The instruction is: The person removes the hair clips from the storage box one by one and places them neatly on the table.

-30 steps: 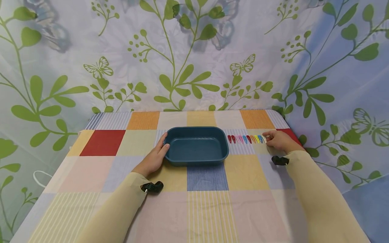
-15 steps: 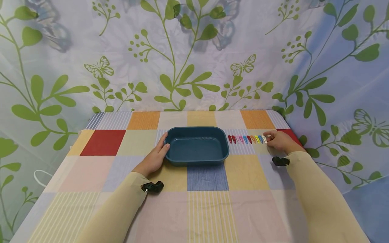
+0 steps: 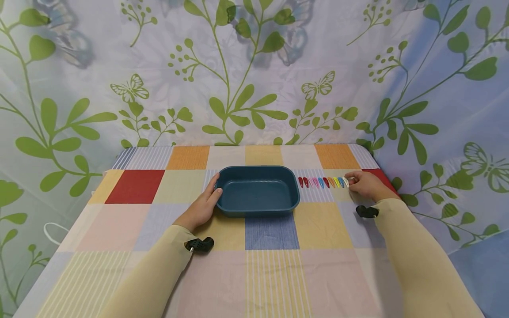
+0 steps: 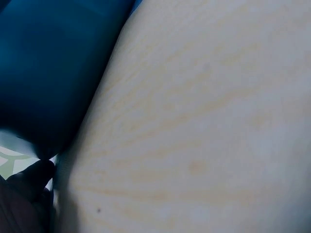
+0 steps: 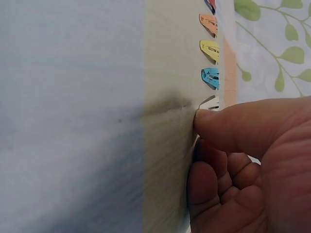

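Observation:
A dark blue-green rectangular dish (image 3: 257, 212) sits on the table. My left hand (image 3: 200, 206) rests against its left end, fingers extended along the wall and thumb by the rim. In the left wrist view, a fingertip (image 4: 44, 169) meets the dish's wall. To the right of the dish runs a row of colourful snap hair clips, among them a blue clip (image 5: 210, 76), a yellow clip (image 5: 209, 50) and an orange clip (image 5: 208, 23). At the row's right end, my right hand (image 3: 367, 184) pinches a white hair clip (image 5: 210, 103) between thumb and finger, which partly cover it.
A patchwork cloth (image 3: 270, 232) covers the table. A curtain (image 3: 246, 66) with green leaves hangs behind and along both sides. Small black devices (image 3: 200, 244) stick out from both sleeves. A white cord loop (image 3: 53, 233) shows at the left edge.

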The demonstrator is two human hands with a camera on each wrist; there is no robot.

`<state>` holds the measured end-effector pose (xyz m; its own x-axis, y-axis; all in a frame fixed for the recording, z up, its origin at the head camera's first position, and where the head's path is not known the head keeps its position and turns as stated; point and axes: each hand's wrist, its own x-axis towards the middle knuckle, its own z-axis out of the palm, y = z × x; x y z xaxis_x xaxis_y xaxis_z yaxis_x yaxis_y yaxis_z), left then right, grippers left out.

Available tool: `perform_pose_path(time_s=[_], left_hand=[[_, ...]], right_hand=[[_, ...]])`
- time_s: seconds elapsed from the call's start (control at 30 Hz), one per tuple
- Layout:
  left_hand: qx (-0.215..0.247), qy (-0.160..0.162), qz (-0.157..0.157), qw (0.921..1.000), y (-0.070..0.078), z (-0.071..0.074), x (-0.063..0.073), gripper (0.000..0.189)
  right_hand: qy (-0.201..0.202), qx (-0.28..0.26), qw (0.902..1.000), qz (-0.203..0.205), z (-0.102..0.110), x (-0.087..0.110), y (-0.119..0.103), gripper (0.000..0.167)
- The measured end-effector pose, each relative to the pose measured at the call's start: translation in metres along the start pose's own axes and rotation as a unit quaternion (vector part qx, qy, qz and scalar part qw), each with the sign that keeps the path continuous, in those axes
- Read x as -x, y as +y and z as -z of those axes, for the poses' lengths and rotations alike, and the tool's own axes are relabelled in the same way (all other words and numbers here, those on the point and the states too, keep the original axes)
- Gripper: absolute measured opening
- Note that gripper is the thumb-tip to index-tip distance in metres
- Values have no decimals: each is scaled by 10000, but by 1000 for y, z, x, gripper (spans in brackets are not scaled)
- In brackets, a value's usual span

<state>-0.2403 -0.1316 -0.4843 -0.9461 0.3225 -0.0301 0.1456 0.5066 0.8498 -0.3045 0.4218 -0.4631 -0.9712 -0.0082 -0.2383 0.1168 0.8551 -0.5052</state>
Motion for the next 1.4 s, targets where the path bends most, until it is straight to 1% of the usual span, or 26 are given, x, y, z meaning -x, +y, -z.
perform_pose_path(time_s=[0.3,0.63,0.8,0.93,1.27,1.4], left_hand=[[24,-2,-2,10000,-1,0,0,62],[50,8,-35,10000,-2,0,0,62],[65,15,-66,10000,-3,0,-1,62],[39,18,-23,10000,-3,0,-1,62],[32,7,-37,10000,-3,0,-1,61],[32,-7,-50,10000,-4,0,-1,61]], right_hand=[[0,69,9999,75,0,0,-1,51],[-23,-45,10000,-22,0,1,-2,53],[-48,20,10000,-37,-1,1,0,52],[-64,33,10000,-14,-2,0,2,52],[25,24,9999,100,-2,0,3,52],[33,13,10000,81,-3,1,2,53]])
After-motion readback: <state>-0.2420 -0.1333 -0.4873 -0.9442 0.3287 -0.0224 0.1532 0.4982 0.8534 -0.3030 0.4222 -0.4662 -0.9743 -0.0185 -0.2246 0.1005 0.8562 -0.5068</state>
